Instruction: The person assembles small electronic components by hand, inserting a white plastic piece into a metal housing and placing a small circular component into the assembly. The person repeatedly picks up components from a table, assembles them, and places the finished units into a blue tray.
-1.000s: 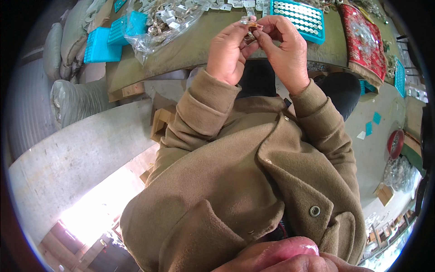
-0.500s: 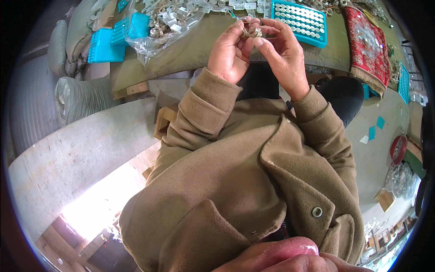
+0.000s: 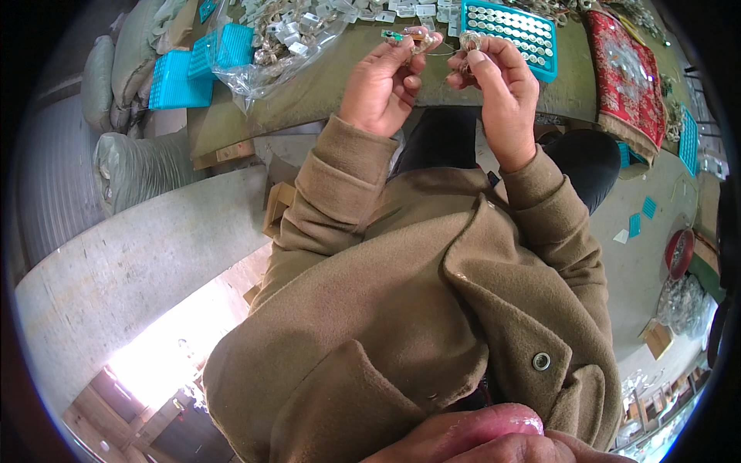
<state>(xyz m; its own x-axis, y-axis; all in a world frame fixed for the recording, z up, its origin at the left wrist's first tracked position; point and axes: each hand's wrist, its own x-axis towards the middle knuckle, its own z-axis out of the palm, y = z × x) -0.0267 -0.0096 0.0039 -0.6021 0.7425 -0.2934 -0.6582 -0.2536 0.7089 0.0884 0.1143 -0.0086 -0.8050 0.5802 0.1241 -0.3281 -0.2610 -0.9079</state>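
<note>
The person's left hand (image 3: 377, 94) pinches a small green part (image 3: 392, 35) between thumb and fingers; the right hand (image 3: 508, 100) grips a coiled wire bundle (image 3: 469, 42) at its fingertips; a thin strand (image 3: 441, 55) spans both hands' fingers; a blue tray (image 3: 547, 74) sits beyond the right fingers.

the left hand (image 3: 380, 91) pinches a green-ended part (image 3: 394, 36); the right hand (image 3: 507, 96) holds a coil (image 3: 469, 41) near a blue tray (image 3: 549, 71) on the table (image 3: 309, 94).
</note>
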